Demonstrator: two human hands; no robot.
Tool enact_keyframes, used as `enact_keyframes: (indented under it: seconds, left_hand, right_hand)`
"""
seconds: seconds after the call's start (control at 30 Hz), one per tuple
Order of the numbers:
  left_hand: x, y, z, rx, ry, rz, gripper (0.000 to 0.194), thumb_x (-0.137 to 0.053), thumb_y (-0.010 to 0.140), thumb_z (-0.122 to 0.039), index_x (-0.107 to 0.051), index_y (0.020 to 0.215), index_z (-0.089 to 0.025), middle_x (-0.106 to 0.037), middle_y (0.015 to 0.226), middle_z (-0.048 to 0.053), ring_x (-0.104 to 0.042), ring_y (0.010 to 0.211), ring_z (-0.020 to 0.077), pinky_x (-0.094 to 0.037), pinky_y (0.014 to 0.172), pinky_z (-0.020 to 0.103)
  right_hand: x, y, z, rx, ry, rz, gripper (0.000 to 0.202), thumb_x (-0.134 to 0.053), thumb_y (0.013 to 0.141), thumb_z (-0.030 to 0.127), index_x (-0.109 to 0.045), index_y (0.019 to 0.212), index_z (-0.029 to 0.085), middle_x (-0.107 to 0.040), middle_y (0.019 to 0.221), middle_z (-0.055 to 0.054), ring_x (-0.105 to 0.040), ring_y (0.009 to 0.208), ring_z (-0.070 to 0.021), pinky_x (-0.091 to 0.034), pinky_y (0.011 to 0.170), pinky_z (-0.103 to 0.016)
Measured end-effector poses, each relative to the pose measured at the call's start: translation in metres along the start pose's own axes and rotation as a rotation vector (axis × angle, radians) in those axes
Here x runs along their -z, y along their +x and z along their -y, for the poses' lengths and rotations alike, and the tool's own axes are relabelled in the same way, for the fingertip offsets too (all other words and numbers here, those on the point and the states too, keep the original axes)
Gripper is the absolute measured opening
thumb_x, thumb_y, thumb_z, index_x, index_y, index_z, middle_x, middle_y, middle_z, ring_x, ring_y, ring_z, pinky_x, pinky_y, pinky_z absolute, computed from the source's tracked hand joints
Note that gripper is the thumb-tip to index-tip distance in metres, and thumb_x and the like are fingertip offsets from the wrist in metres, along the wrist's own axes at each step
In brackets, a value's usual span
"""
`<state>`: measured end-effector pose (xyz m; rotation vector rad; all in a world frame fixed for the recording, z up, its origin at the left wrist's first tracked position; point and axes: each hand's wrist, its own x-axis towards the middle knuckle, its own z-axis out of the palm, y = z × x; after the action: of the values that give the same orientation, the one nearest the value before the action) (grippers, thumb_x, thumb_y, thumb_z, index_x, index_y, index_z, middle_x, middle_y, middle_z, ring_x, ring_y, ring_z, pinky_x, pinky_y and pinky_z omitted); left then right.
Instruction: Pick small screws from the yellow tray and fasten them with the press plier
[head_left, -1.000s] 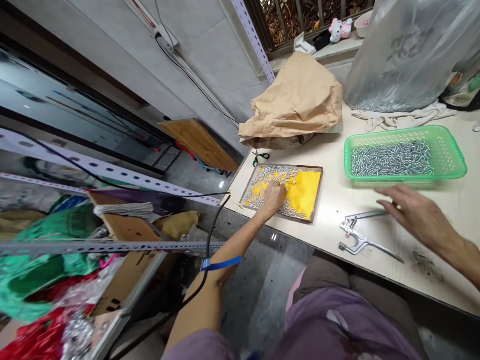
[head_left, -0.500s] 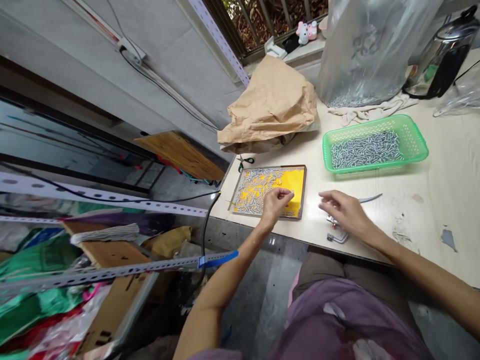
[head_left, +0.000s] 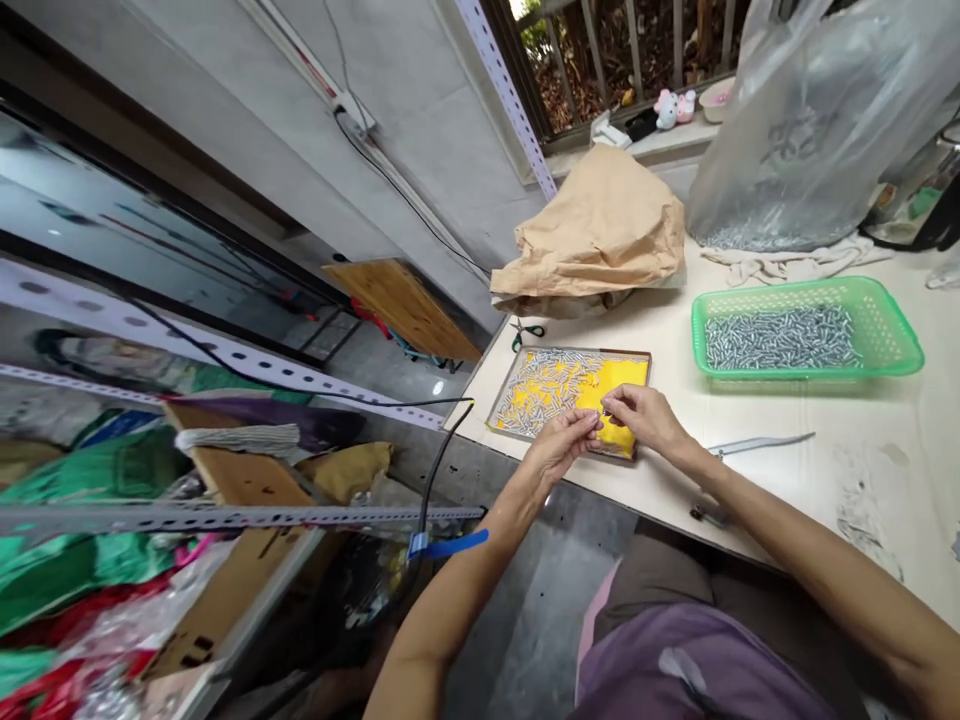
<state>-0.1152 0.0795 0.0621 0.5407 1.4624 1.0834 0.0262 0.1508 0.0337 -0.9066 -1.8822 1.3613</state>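
Observation:
A shallow tray (head_left: 644, 372) with a yellow bottom lies at the table's near left edge. Many small silvery metal pieces (head_left: 555, 385) cover its left part. Over the tray's front right part, my left hand (head_left: 564, 441) pinches something tiny between thumb and fingers, too small to name. My right hand (head_left: 646, 420) meets it from the right, fingertips pressed together on a small dark thing that I cannot make out. The two hands' fingertips nearly touch.
To the right a green basket (head_left: 889, 345) holds more metal pieces. Brown paper (head_left: 600, 230) and scissors (head_left: 527, 332) lie behind the tray. A big plastic bag (head_left: 810, 150) stands at the back. A metal clamp (head_left: 709, 512) sits at the front edge, partly behind my right forearm.
My right hand has moved left from beside the clamp to over the tray, and its fingers have closed. My left hand remains over the tray. The view has shifted left.

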Motion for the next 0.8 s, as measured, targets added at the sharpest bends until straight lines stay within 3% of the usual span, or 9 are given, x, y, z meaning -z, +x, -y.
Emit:
enact_keyframes:
  seconds: [0.1, 0.2, 0.3, 0.4, 0.57, 0.67, 0.8]
  left_hand:
    - [0.008, 0.002, -0.002, -0.062, -0.006, -0.077, 0.042, -0.091, 0.050, -0.034, -0.060, 0.070, -0.014, -0.060, 0.064, -0.003, -0.055, 0.054, 0.0063, -0.049, 0.053, 0.020]
    - [0.005, -0.005, 0.004, -0.103, 0.042, -0.062, 0.040, -0.088, 0.054, -0.034, -0.063, 0.078, -0.014, -0.060, 0.065, -0.003, -0.056, 0.055, 0.0069, -0.048, 0.052, 0.019]
    - [-0.013, -0.016, 0.018, -0.063, 0.111, 0.047, 0.042, -0.086, 0.057, -0.035, -0.066, 0.087, -0.013, -0.064, 0.068, 0.000, -0.059, 0.060, 0.0095, -0.050, 0.056, 0.021]
    - [-0.040, -0.021, 0.037, 0.005, 0.170, 0.156, 0.038, -0.084, 0.058, -0.036, -0.067, 0.083, -0.013, -0.067, 0.070, 0.002, -0.060, 0.059, 0.0101, -0.050, 0.058, 0.023]
    - [-0.081, -0.020, 0.065, 0.119, 0.285, 0.217, 0.031, -0.084, 0.056, -0.032, -0.068, 0.073, -0.013, -0.065, 0.064, 0.000, -0.054, 0.055, 0.0085, -0.042, 0.051, 0.019]
    - [-0.092, -0.017, 0.072, 0.184, 0.402, 0.187, 0.030, -0.085, 0.056, -0.033, -0.069, 0.071, -0.013, -0.065, 0.062, 0.000, -0.049, 0.050, 0.0074, -0.033, 0.045, 0.018]
    - [-0.096, -0.017, 0.072, 0.219, 0.497, 0.173, 0.031, -0.086, 0.056, -0.033, -0.069, 0.070, -0.011, -0.064, 0.060, 0.000, -0.050, 0.051, 0.0071, -0.033, 0.047, 0.018]
  right_hand:
    - [0.000, 0.014, 0.004, 0.015, -0.246, 0.032, 0.019, -0.051, 0.087, 0.016, -0.069, 0.092, 0.017, -0.071, 0.086, -0.005, -0.065, 0.078, -0.0160, -0.051, 0.072, -0.029]
    - [0.016, 0.000, 0.014, 0.101, -0.537, 0.055, 0.028, -0.051, 0.088, 0.013, -0.068, 0.110, 0.017, -0.068, 0.104, -0.010, -0.064, 0.094, -0.0191, -0.050, 0.081, -0.032]
    - [0.046, -0.043, 0.024, 0.186, -0.662, 0.062, 0.028, -0.047, 0.094, 0.019, -0.067, 0.113, 0.019, -0.066, 0.099, -0.010, -0.061, 0.096, -0.0208, -0.050, 0.082, -0.033]
    - [0.077, -0.101, 0.024, 0.169, -0.734, 0.038, 0.028, -0.042, 0.097, 0.024, -0.068, 0.106, 0.019, -0.065, 0.090, -0.009, -0.059, 0.089, -0.0206, -0.049, 0.078, -0.032]
    - [0.104, -0.184, -0.008, 0.026, -0.879, -0.009, 0.030, -0.039, 0.098, 0.027, -0.067, 0.106, 0.018, -0.065, 0.089, -0.009, -0.060, 0.081, -0.0211, -0.049, 0.070, -0.033]
    - [0.104, -0.207, -0.027, -0.008, -0.942, -0.026, 0.028, -0.041, 0.097, 0.024, -0.064, 0.112, 0.019, -0.065, 0.092, -0.009, -0.060, 0.079, -0.0202, -0.048, 0.067, -0.032]
    - [0.101, -0.214, -0.038, -0.027, -1.043, -0.012, 0.025, -0.042, 0.094, 0.013, -0.065, 0.102, 0.017, -0.062, 0.085, -0.008, -0.057, 0.074, -0.0185, -0.041, 0.063, -0.030]
